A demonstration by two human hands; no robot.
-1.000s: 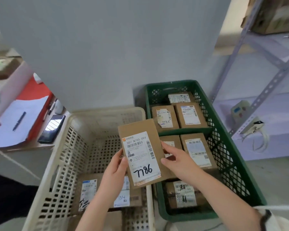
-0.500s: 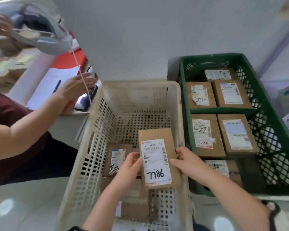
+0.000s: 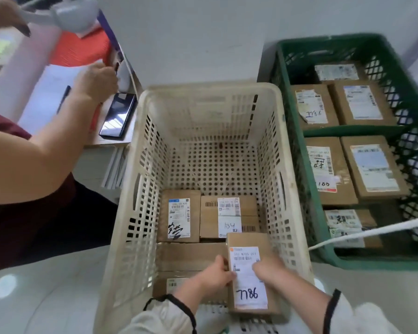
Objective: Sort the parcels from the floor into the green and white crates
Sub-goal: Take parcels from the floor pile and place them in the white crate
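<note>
I hold a flat brown parcel (image 3: 250,276) with a white label marked 7786, low inside the white crate (image 3: 210,92) at its near right corner. My left hand (image 3: 215,276) grips its left edge and my right hand (image 3: 269,270) grips its right edge, thumb on the label. Several other labelled brown parcels (image 3: 180,216) lie on the white crate's floor. The green crate (image 3: 348,133) stands to the right, with several brown parcels (image 3: 369,169) in its divided sections.
Another person's arm (image 3: 41,153) reaches from the left over a low desk with papers (image 3: 46,97), a pen and a dark phone (image 3: 117,115); their other hand holds a pale device at the top left. A white cord (image 3: 372,233) crosses the green crate's near corner. A grey wall stands behind the crates.
The parcel marked 7786 has come down from above the crates' shared edge into the white crate's near right corner, both hands still on it. My view has tipped downward. The other person's arm has entered at left.
</note>
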